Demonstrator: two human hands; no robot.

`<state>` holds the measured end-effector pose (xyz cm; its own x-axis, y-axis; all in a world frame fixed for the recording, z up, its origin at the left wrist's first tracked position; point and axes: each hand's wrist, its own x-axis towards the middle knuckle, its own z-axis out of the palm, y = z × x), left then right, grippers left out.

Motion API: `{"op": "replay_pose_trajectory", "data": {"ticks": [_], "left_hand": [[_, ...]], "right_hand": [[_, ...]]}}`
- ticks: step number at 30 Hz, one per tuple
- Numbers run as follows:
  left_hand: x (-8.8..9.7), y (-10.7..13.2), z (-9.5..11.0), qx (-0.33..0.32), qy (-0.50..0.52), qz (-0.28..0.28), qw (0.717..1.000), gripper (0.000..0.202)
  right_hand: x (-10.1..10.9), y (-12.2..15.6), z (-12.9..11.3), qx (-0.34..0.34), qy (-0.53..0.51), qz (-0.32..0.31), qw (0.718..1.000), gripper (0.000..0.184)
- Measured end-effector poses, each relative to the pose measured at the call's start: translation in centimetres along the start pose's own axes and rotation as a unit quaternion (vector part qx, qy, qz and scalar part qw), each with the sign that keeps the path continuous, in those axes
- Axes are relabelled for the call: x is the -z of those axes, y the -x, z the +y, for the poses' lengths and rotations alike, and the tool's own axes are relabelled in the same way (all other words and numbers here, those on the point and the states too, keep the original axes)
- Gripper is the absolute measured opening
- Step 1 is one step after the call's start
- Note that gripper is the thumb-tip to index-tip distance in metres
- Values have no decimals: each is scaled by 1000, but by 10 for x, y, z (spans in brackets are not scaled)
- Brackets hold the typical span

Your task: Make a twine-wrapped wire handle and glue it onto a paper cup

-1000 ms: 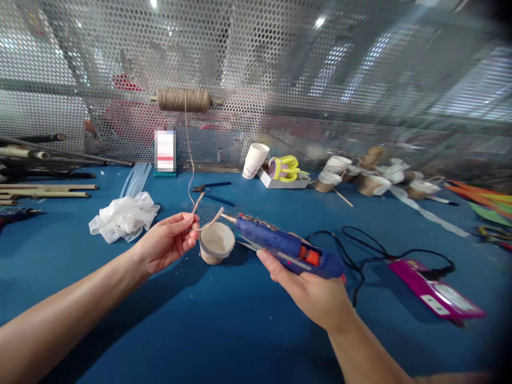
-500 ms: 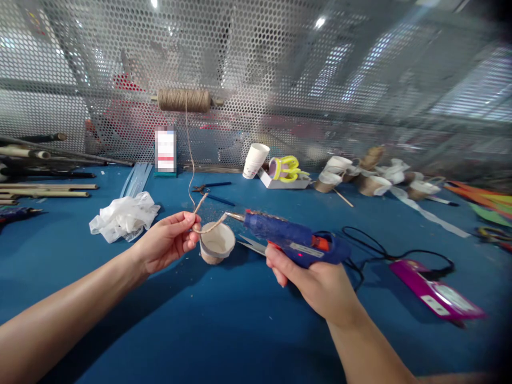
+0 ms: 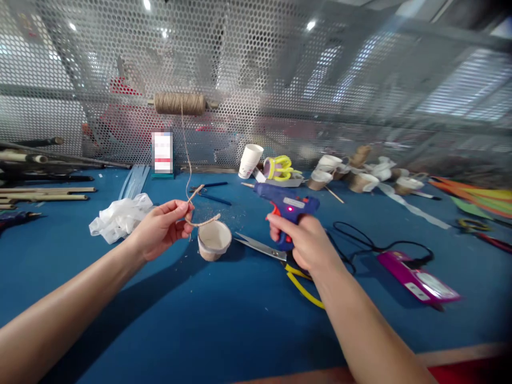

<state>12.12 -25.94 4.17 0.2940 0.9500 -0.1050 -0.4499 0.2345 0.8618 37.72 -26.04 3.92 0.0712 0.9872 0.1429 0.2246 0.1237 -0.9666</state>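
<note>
Pinched between the fingertips of my left hand (image 3: 166, 226) is a length of brown twine (image 3: 206, 222), its short end curving out to the right. The twine's other part runs up to a spool (image 3: 180, 104) on a rod at the mesh wall. My right hand (image 3: 306, 237) grips a blue hot glue gun (image 3: 288, 202) by its handle, red light lit, nozzle pointing left and apart from the twine. Below and between the hands stands a small paper cup (image 3: 215, 242) with a brown wrapped lower part. Scissors with yellow handles (image 3: 262, 247) lie partly under my right hand.
A purple power strip (image 3: 416, 277) with a black cable lies at right. Crumpled white plastic (image 3: 120, 216) and pliers (image 3: 214, 198) are to the left and behind. White cups (image 3: 250, 161), a tape box (image 3: 282, 173), and several wrapped cups (image 3: 362, 182) stand along the back. Bamboo sticks (image 3: 48, 190) lie far left.
The glue gun has moved away from the twine's end, up and to the right, uncovering the scissors. My left hand still pinches the twine.
</note>
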Motion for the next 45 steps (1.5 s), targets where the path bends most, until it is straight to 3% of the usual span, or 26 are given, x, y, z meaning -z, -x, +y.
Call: {"op": "replay_pose_trajectory", "data": {"ticks": [2, 3, 9, 13, 16, 18, 19, 21, 23, 25, 27, 30, 35, 41, 45], "left_hand": [[1, -1, 2, -18, -17, 0, 1000, 8], [1, -2, 3, -26, -24, 1, 999, 8], [-5, -6, 11, -50, -98, 45, 993, 8], [-15, -10, 22, -103, -221, 36, 969, 8], [-23, -14, 31, -158, -369, 37, 915, 12], [-29, -18, 36, -194, -470, 15, 861, 16], [-32, -20, 37, -211, -513, -5, 832, 18], [-38, -24, 38, -240, -585, -47, 773, 20], [-44, -28, 38, -269, -643, -76, 713, 20], [-48, -30, 37, -289, -685, -93, 663, 20], [-51, -30, 37, -294, -707, -105, 635, 19], [-53, -29, 38, -294, -706, -103, 636, 16], [-50, -27, 38, -282, -678, -81, 674, 11], [-31, -17, 37, -218, -633, -63, 740, 24], [-18, -12, 32, -191, -614, -69, 763, 21]], "right_hand": [[7, -20, 11, -12, 106, 86, 991, 28], [10, -29, 17, -41, 182, 97, 978, 30], [20, -61, 44, -127, 303, 69, 942, 38], [21, -68, 49, -139, 401, 74, 902, 34], [17, -67, 33, -97, 453, 92, 881, 22], [10, -63, 11, -36, 456, 71, 886, 18], [6, -60, -3, 5, 445, 39, 895, 19], [-3, -52, -32, 162, 349, -60, 921, 21], [-14, -43, -57, 254, 281, -132, 916, 18], [-23, -35, -71, 284, 301, -178, 893, 13], [-30, -31, -76, 286, 345, -190, 874, 8], [-33, -28, -72, 282, 391, -183, 857, 5], [-34, -24, -62, 301, 384, -179, 854, 5], [-32, -17, -43, 304, 298, -119, 897, 8], [-33, -13, -24, 288, 242, -99, 921, 8]]}}
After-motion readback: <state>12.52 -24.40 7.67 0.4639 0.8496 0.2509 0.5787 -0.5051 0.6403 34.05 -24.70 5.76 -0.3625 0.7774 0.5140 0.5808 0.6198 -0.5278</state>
